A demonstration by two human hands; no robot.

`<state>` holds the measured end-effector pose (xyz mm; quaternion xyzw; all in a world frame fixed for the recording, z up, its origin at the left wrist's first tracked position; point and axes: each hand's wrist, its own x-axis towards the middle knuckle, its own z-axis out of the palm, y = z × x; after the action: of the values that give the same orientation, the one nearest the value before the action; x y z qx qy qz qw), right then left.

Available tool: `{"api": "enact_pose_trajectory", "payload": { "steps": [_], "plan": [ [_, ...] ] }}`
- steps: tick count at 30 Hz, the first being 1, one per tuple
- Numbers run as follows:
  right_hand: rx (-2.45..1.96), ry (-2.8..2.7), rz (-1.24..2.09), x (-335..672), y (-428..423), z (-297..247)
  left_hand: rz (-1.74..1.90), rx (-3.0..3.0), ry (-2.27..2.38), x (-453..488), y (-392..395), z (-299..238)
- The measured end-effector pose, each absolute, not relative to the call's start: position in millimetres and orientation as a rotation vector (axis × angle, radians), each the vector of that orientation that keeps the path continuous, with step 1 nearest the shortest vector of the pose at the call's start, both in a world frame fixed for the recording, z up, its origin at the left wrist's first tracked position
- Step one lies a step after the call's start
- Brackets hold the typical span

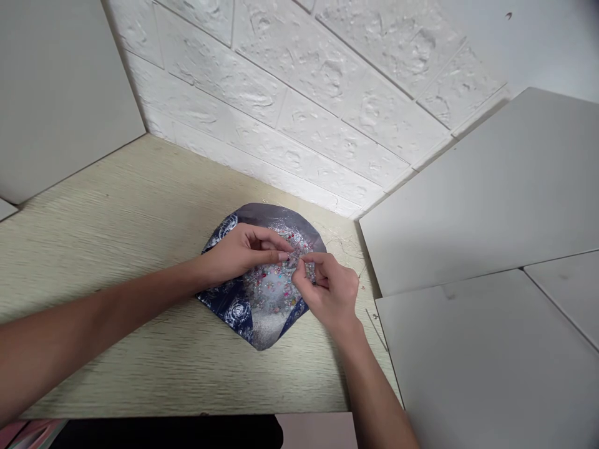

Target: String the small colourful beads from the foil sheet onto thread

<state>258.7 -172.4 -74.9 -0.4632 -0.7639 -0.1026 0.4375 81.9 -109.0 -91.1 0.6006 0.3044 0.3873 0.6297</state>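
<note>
A dark blue and grey sheet (pixel 238 310) with white flower-like patterns lies on the table, its edges cut unevenly. Many small loose beads (pixel 286 301), clear, pink, red and other colours, are spread over its middle. Above them, my left hand (pixel 246 254) pinches a small clear beaded piece (pixel 294 255) between thumb and fingertips. My right hand (pixel 330 284) is closed in a pinch at the right side of that same piece, thumb against forefinger. Any thread or needle between the fingers is too fine to make out.
The pale wood-grain table (pixel 140 206) meets a white brick-textured wall (pixel 281 106) at the back. Grey panels (pixel 482 206) stand close on the right, with another panel (pixel 60 81) at left. Thin wire-like strands (pixel 375 327) lie by the right panel.
</note>
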Motion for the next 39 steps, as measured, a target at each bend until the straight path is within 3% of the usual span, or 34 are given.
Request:
{"api": "enact_pose_trajectory", "payload": {
  "steps": [39],
  "plan": [
    [-1.220,-1.998,-0.079,256.6,-174.4,-75.7,0.743,1.474,0.597,82.0,-111.4,-84.9]
  ]
}}
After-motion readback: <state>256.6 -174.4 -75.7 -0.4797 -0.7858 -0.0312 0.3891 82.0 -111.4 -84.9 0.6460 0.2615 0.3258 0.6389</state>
